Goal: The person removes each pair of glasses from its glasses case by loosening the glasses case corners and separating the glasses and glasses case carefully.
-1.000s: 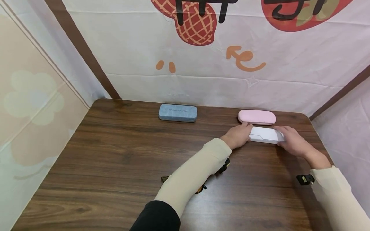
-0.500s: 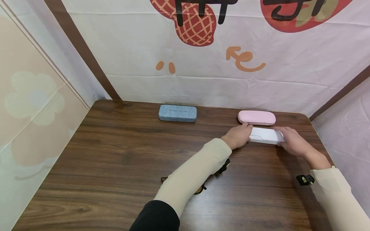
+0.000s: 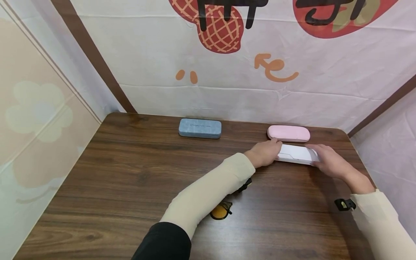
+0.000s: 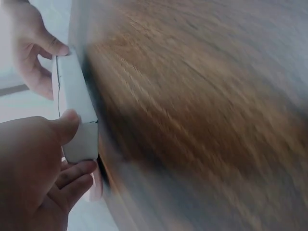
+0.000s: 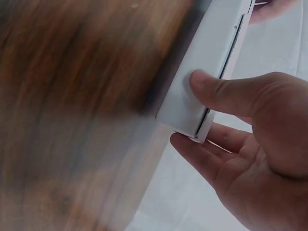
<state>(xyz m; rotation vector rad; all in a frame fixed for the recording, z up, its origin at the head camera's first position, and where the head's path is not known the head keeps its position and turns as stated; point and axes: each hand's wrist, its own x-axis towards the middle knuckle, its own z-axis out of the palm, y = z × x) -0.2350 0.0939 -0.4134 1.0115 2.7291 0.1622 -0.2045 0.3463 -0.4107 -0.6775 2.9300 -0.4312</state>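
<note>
A long white box with a flap seam along its top lies at the right of the table, in front of the pink glasses case. My left hand pinches the left end of it between thumb and fingers. At the opposite end my right hand grips it, thumb on the front side and fingers round the end. Both wrist views show the white box closed, with fingertips right on its edges. Sunglasses with orange-yellow lenses lie partly hidden under my left forearm.
A blue glasses case stands near the back edge of the brown wooden table. A printed cloth backdrop rises directly behind the table.
My left hand and forearm have shifted slightly left, and the white box's left end has moved with them. More of the sunglasses shows beside the forearm.
</note>
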